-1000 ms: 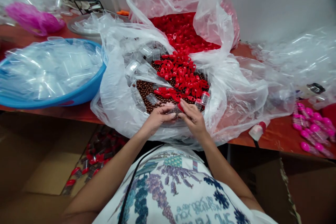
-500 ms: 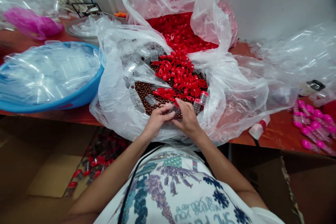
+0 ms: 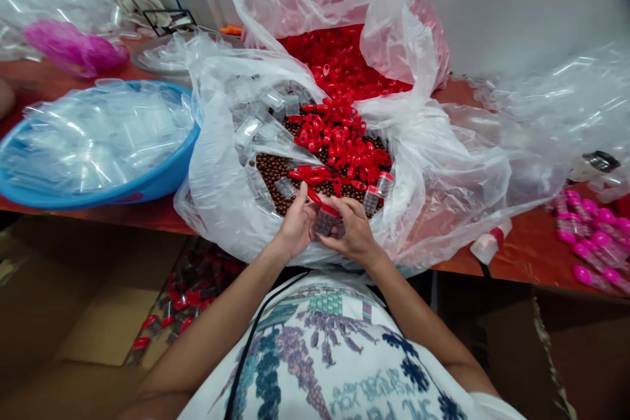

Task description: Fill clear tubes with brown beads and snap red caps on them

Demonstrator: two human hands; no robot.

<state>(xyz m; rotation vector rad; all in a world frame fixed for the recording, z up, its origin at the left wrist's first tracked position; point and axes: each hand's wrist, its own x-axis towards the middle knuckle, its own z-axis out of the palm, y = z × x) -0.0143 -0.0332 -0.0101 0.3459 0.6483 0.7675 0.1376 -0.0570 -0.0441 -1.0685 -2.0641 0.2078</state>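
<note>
Between my hands, above the near edge of the open plastic bag (image 3: 207, 164), is a small clear container with a red cap (image 3: 325, 219). My right hand (image 3: 358, 231) has its fingers closed round this container. Close against its other side is my left hand (image 3: 295, 226), thumb up, with a red piece (image 3: 314, 195) pinched at the fingertips. Brown beads (image 3: 268, 167) fill the bag, with red caps (image 3: 339, 138) heaped over them. Two red-capped clear containers (image 3: 378, 191) lie to the right of my hands. Clear empty containers (image 3: 251, 128) are at the bag's left.
A blue basin (image 3: 147, 193) of clear plastic pieces stands left. Behind is a bag of red caps (image 3: 339, 56). Pink-capped containers (image 3: 593, 230) lie right, near a white bottle (image 3: 487, 246). Below the table's left edge, a cardboard box (image 3: 93, 321) holds red-capped containers.
The red-capped container has come up into clearer view between my hands. My left hand has opened out a little, its thumb raised beside a red piece. The view has shifted slightly left.
</note>
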